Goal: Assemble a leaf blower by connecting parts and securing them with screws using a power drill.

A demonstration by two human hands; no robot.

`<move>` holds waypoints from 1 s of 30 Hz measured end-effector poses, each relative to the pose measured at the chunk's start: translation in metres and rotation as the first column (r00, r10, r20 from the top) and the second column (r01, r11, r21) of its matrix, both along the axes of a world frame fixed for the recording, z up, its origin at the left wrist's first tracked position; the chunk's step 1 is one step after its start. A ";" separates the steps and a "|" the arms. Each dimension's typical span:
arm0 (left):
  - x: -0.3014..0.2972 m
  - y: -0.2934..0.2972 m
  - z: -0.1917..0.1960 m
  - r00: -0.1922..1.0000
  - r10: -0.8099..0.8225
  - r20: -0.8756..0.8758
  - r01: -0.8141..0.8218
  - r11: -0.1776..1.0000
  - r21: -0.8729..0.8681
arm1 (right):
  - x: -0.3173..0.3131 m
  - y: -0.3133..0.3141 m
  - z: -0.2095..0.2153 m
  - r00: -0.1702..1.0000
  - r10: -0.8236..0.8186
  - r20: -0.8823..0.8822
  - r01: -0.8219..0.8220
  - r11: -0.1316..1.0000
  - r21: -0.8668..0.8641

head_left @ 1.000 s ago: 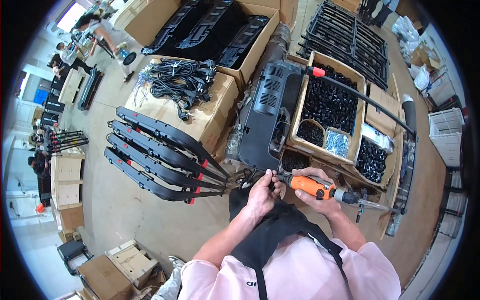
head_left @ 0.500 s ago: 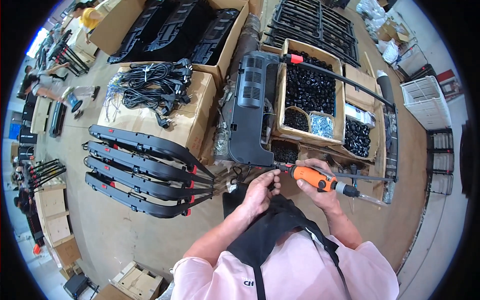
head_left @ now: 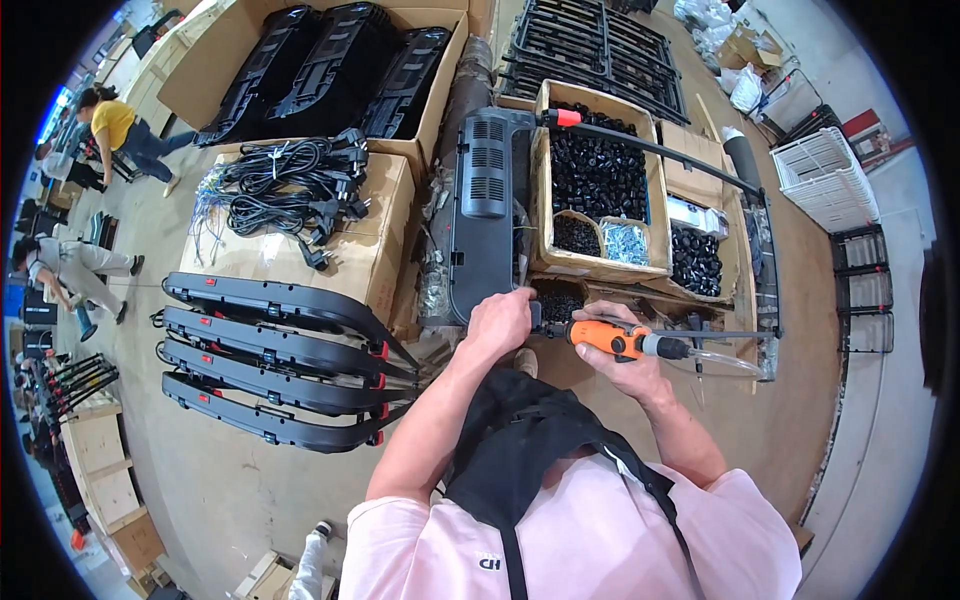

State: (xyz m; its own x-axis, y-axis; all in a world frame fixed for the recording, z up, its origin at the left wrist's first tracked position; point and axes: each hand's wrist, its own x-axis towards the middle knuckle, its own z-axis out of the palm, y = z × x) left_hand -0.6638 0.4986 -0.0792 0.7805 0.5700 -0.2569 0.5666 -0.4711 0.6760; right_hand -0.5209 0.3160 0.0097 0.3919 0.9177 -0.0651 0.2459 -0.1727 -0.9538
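**Even indoor light, heavy fisheye warp**

The scene is bright and evenly lit, with soft daylight-like light and no hard shadows; only faint, diffuse shade lies under the stacked black panels (head_left: 280, 350) on the floor (head_left: 230, 490). The strongest brightness sits at the upper left rim, where the view washes out to pale blue. A black vignette rings the circular picture. Straight edges bow strongly toward the rim, as along the long black bar (head_left: 660, 150). The centre is sharp; detail softens and smears near the edges, where distant people are small and indistinct. No glare on the dark plastic.
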 end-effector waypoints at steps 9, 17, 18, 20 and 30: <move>-0.004 0.001 0.004 0.998 -0.042 -0.041 0.042 0.999 0.011 | -0.009 0.008 0.005 0.996 0.016 0.084 -0.011 0.999 -0.050; -0.006 0.002 -0.010 0.995 -0.074 -0.072 0.070 0.996 -0.058 | -0.014 0.027 0.013 0.976 0.151 0.159 -0.135 0.985 -0.105; -0.011 -0.002 -0.036 0.993 0.061 0.103 -0.059 0.998 -0.022 | -0.016 0.031 0.017 0.958 0.219 0.183 -0.189 0.968 -0.166; -0.016 -0.006 -0.041 0.944 0.172 0.282 -0.176 0.984 -0.011 | -0.014 0.031 0.014 0.933 0.262 0.248 -0.233 0.962 -0.142; -0.068 -0.065 -0.026 0.643 0.760 0.094 -0.078 0.188 -0.979 | -0.005 0.032 0.001 0.911 0.314 0.266 -0.304 0.949 -0.080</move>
